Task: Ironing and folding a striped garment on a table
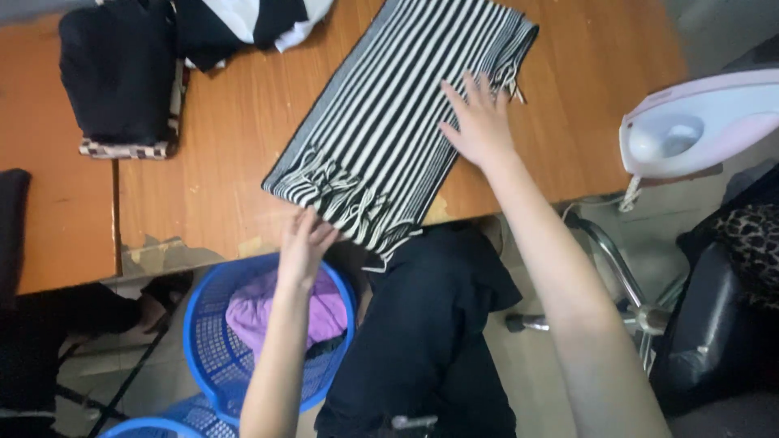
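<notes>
A black-and-white striped scarf (398, 113) with fringed ends lies folded on the wooden table (227, 138), its near fringe hanging over the table's front edge. My right hand (480, 122) rests flat on the scarf's right edge, fingers spread. My left hand (305, 243) touches the fringed end at the table's front edge, with the fingers apart. Neither hand grips anything.
Folded dark clothes (118, 73) sit stacked at the back left, with another black-and-white garment (251, 20) beside them. A pink-and-white iron (698, 122) stands at the right. Below the table, a blue basket (243, 341) holds purple cloth. A chair (714, 316) stands at the right.
</notes>
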